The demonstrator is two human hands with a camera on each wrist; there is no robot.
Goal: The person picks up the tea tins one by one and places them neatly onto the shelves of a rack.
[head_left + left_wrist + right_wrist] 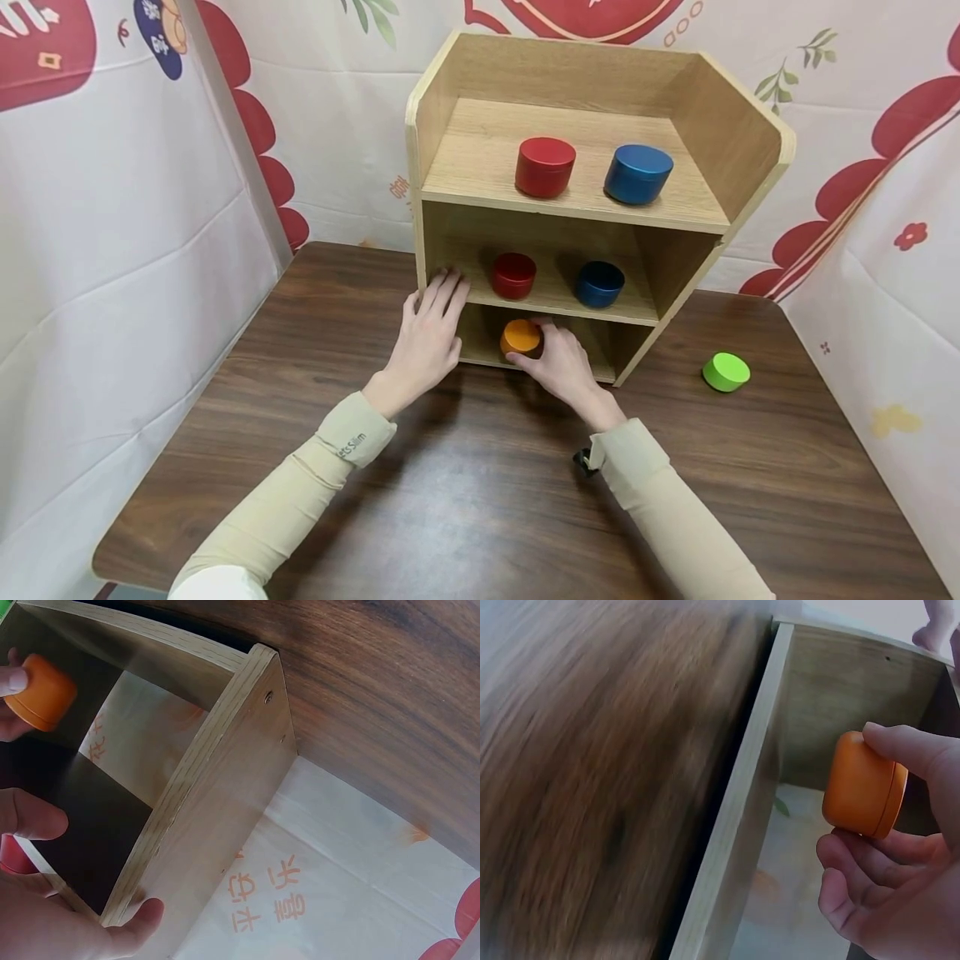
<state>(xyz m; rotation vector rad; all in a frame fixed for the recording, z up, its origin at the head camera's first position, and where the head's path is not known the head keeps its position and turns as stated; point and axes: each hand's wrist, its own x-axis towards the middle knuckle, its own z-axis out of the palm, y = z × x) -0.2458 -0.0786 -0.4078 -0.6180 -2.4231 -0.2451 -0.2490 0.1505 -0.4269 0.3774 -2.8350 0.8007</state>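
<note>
A small wooden shelf unit [573, 212] stands on the table. My right hand [562, 362] reaches into its lowest compartment and pinches a round orange tin [521, 336] between thumb and fingers. The right wrist view shows this orange tin [862, 785] with its seam; whether it touches the bottom board I cannot tell. At the unit's left side, my left hand [427, 337] grips the side panel [199, 784], thumb outside and fingers inside. Just above, on the middle board, sit a red tin [513, 276] and a dark blue tin [599, 284].
On the top board stand a larger red tin [545, 167] and a larger blue tin [638, 174]. A light green tin [726, 372] lies on the brown table [450, 500] to the right of the unit. Printed white cloth [330, 125] surrounds the table's back and sides.
</note>
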